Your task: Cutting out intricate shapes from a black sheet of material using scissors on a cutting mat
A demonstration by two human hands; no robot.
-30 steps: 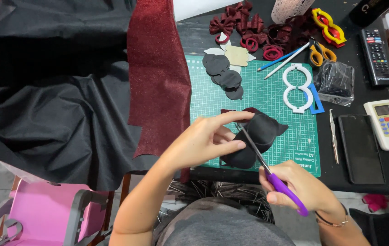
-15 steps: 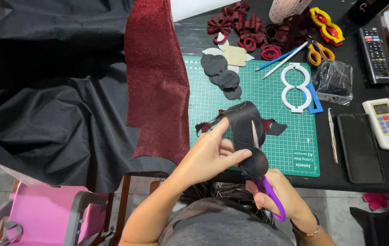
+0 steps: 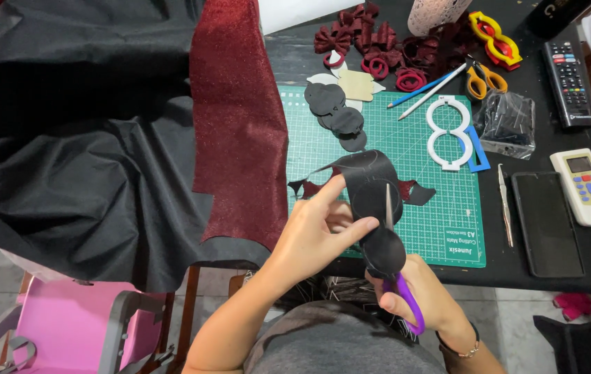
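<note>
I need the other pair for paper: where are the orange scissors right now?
In the head view, the orange scissors lie at the table's far right, just past the green mat, between the white pencil and the black remote.

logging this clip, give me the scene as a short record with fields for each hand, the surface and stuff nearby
left hand: left hand pinches the black sheet piece
right hand: right hand grips purple-handled scissors, blade up through the sheet
surface: green cutting mat on a dark table
nearby: black cut circles, white figure-eight template, orange scissors, two remotes
left side: black cloth, red glitter fabric
</note>
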